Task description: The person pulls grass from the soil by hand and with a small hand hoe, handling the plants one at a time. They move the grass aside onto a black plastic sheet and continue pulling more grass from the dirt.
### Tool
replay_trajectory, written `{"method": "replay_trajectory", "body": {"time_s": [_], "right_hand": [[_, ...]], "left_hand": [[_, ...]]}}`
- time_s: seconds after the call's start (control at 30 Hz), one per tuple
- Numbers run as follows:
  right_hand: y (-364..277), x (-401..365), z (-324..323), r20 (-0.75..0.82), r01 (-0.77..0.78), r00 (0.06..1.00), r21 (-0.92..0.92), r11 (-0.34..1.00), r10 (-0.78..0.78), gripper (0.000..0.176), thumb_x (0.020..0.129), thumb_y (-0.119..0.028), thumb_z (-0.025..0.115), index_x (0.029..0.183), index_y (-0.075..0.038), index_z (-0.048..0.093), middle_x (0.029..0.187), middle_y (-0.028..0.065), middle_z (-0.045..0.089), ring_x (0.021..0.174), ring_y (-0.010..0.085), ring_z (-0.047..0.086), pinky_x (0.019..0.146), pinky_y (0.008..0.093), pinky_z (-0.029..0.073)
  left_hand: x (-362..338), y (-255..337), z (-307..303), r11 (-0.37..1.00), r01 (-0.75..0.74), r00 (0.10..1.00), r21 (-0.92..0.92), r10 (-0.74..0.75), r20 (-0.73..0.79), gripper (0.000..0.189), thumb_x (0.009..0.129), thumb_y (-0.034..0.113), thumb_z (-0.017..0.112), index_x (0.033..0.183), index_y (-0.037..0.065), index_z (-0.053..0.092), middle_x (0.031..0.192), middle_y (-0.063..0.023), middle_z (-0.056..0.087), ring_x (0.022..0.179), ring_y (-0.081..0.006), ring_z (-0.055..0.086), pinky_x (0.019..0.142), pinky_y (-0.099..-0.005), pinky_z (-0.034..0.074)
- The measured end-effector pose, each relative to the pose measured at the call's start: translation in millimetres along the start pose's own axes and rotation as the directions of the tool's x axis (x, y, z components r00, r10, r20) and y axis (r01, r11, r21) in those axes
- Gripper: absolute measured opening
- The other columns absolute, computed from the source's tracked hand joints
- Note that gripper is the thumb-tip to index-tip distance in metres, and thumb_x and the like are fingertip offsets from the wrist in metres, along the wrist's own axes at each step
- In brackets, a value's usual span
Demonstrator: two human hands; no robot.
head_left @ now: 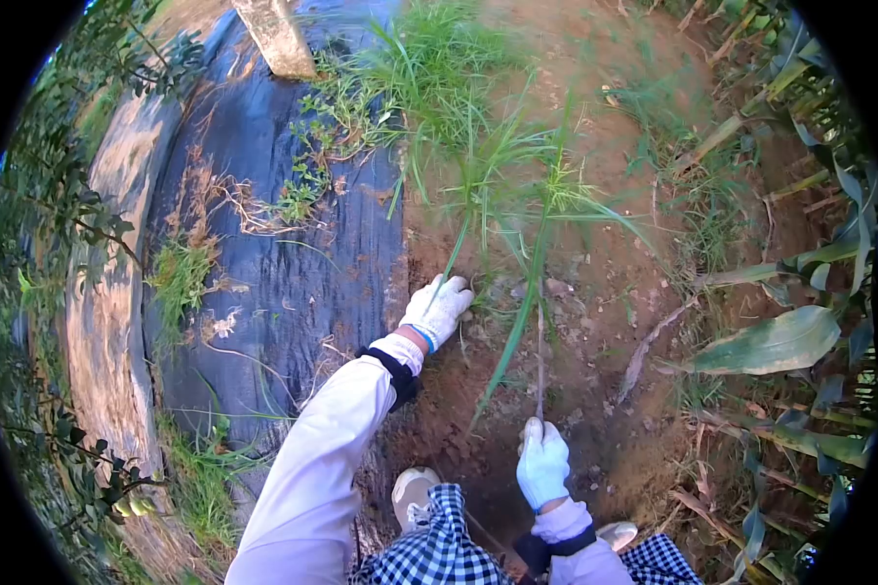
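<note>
My left hand [437, 310], in a white knit glove with a blue cuff edge, is low over the soil beside the black sheet. Its fingers are curled around the lower part of a green grass clump [470, 185]. To the right, my right hand [543, 466], in a pale glove, is closed on the near end of a thin greyish-brown shaft [540, 361]. This shaft points away from me, and its far end is hidden among long grass blades [537, 273]. A yellow-green seed head [562, 187] stands above them.
Black ground sheeting [263, 292] with dry roots and weeds covers the left side. A pale trunk or post [275, 39] rises at the top. Leafy corn-like stalks [766, 346] line the right edge. Bare brown soil [595, 341] lies between, and my shoe [415, 497] is below.
</note>
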State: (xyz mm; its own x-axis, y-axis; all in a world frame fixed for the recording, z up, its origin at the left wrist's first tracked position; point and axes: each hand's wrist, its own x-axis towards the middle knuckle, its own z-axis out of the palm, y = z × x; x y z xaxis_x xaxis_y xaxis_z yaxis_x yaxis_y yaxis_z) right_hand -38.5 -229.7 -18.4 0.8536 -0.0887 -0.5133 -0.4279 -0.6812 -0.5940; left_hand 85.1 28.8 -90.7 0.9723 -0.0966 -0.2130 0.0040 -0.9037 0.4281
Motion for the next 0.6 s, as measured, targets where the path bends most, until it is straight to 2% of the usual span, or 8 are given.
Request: {"method": "replay_trajectory", "body": {"time_s": [0.03, 0.07, 0.17, 0.23, 0.3, 0.4, 0.43, 0.6], "right_hand": [[1.8, -0.2, -1.2, 0.004, 0.024, 1.000, 0.015, 1.000, -0.024, 0.041, 0.099, -0.035, 0.044, 0.083, -0.001, 0.059, 0.065, 0.0171, 0.060, 0.064, 0.0390, 0.060, 0.058, 0.0467, 0.045], [-5.0, -1.3, -4.0, 0.007, 0.050, 0.999, 0.030, 0.998, -0.050, 0.041, 0.099, -0.035, 0.044, 0.083, -0.001, 0.059, 0.065, 0.0167, 0.060, 0.063, 0.0392, 0.060, 0.058, 0.0466, 0.045], [-8.1, 3.4, -12.0, -0.014, 0.086, 0.996, 0.023, 0.996, -0.086, 0.041, 0.099, -0.035, 0.044, 0.082, -0.001, 0.059, 0.064, 0.0146, 0.059, 0.060, 0.0357, 0.060, 0.057, 0.0447, 0.045], [-5.4, -3.8, -13.2, -0.017, 0.039, 0.999, 0.058, 0.998, -0.038, 0.041, 0.099, -0.036, 0.044, 0.082, -0.002, 0.058, 0.063, 0.0130, 0.059, 0.058, 0.0316, 0.060, 0.056, 0.0429, 0.045], [-9.5, -3.0, -15.1, -0.005, -0.015, 1.000, 0.145, 0.989, 0.016, 0.041, 0.099, -0.036, 0.045, 0.082, -0.002, 0.059, 0.063, 0.0115, 0.059, 0.057, 0.0270, 0.060, 0.055, 0.0409, 0.044], [-7.2, -4.1, -13.7, -0.025, -0.004, 1.000, 0.111, 0.994, 0.007, 0.040, 0.100, -0.036, 0.045, 0.082, -0.002, 0.059, 0.061, 0.0085, 0.058, 0.055, 0.0208, 0.059, 0.053, 0.0372, 0.044], [-5.3, -4.3, -13.9, -0.028, 0.004, 1.000, 0.095, 0.995, -0.001, 0.040, 0.100, -0.035, 0.045, 0.082, -0.002, 0.059, 0.061, 0.0083, 0.058, 0.055, 0.0209, 0.059, 0.053, 0.0369, 0.044], [-9.1, -8.1, -15.3, -0.035, 0.011, 0.999, 0.130, 0.991, -0.007, 0.041, 0.100, -0.036, 0.045, 0.083, -0.001, 0.059, 0.061, 0.0082, 0.058, 0.054, 0.0208, 0.059, 0.053, 0.0366, 0.044]], "left_hand": [[5.0, -5.4, 5.7, 0.997, -0.038, 0.999, 0.061, 0.037, 0.016, 0.035, 0.074, 0.022, 0.075, 0.106, 0.012, 0.066, 0.112, -0.0121, 0.062, 0.102, -0.0301, 0.060, 0.085, -0.0403, 0.052], [11.5, -18.4, 20.7, 0.968, 0.037, 0.996, -0.247, -0.054, -0.065, 0.032, 0.075, 0.020, 0.075, 0.104, 0.011, 0.066, 0.106, -0.0121, 0.063, 0.097, -0.0297, 0.061, 0.084, -0.0397, 0.052], [17.6, -28.9, 16.5, 0.451, 0.055, 0.871, -0.891, -0.457, -0.178, 0.022, 0.079, 0.013, 0.072, 0.099, 0.005, 0.067, 0.083, -0.0129, 0.066, 0.080, -0.0294, 0.063, 0.078, -0.0373, 0.051], [23.2, -48.4, 4.0, 0.690, -0.029, 0.837, -0.724, -0.379, -0.394, 0.025, 0.079, 0.014, 0.073, 0.101, 0.004, 0.067, 0.084, -0.0141, 0.065, 0.083, -0.0312, 0.063, 0.077, -0.0369, 0.051], [25.5, -29.8, -30.5, 0.966, 0.131, 0.983, -0.224, -0.156, -0.095, 0.049, 0.075, 0.016, 0.077, 0.120, 0.013, 0.060, 0.110, -0.0162, 0.062, 0.100, -0.0324, 0.062, 0.086, -0.0399, 0.051], [34.3, 11.3, -33.8, 1.000, -0.010, 1.000, -0.019, 0.010, -0.006, 0.085, 0.062, 0.017, 0.084, 0.138, 0.024, 0.045, 0.134, -0.0180, 0.045, 0.121, -0.0401, 0.046, 0.099, -0.0425, 0.046], [43.7, 18.1, -33.2, 0.999, 0.038, 0.994, 0.015, -0.040, 0.102, 0.086, 0.062, 0.008, 0.083, 0.138, 0.022, 0.045, 0.139, -0.0168, 0.043, 0.123, -0.0382, 0.048, 0.104, -0.0418, 0.043], [71.6, -3.5, -3.6, 0.979, -0.202, 0.978, 0.034, 0.201, 0.050, 0.062, 0.068, 0.005, 0.074, 0.125, 0.014, 0.052, 0.123, -0.0170, 0.051, 0.115, -0.0379, 0.052, 0.094, -0.0428, 0.048]]}}
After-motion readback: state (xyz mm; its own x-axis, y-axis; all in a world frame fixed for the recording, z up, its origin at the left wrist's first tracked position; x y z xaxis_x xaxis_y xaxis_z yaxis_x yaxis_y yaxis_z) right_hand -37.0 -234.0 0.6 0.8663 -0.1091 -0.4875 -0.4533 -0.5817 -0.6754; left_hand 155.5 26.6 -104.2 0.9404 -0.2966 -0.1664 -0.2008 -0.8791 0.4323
